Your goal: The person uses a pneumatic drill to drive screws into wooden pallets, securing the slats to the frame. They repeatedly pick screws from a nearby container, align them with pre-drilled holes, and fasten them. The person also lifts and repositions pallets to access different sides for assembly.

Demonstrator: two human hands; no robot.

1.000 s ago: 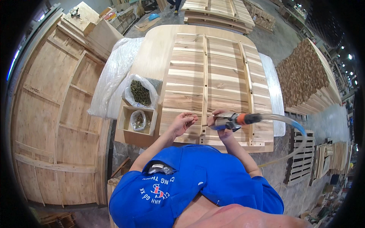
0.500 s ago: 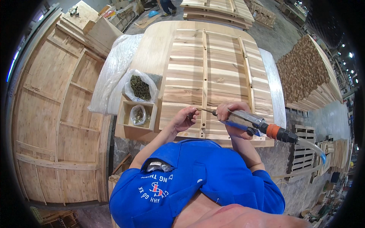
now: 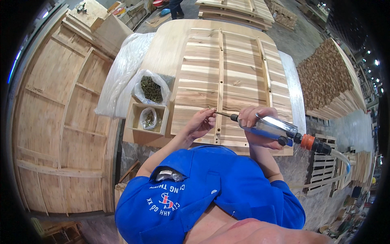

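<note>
A slatted wooden panel (image 3: 243, 73) with three thin cross battens lies on the workbench. My right hand (image 3: 254, 118) grips a silver and blue air screwdriver (image 3: 270, 127), held nearly level above the panel's near edge. Its bit (image 3: 222, 114) points left. My left hand (image 3: 201, 123) is at the bit's tip with fingers pinched together, holding what looks like a small screw against it. An orange coupling (image 3: 307, 141) joins the tool to a pale hose (image 3: 341, 156) that trails off to the right.
Left of the panel stand an open bag of dark screws (image 3: 151, 88) and a shallow wooden box (image 3: 136, 122) holding another bag. Clear plastic sheeting (image 3: 122, 73), wooden frames (image 3: 61, 101), a stack of wood blocks (image 3: 325, 77) and pallets (image 3: 321, 171) surround the bench.
My right hand has lifted the screwdriver off the panel and swung it level, with the hose end out to the right. My left hand has come to the bit's tip.
</note>
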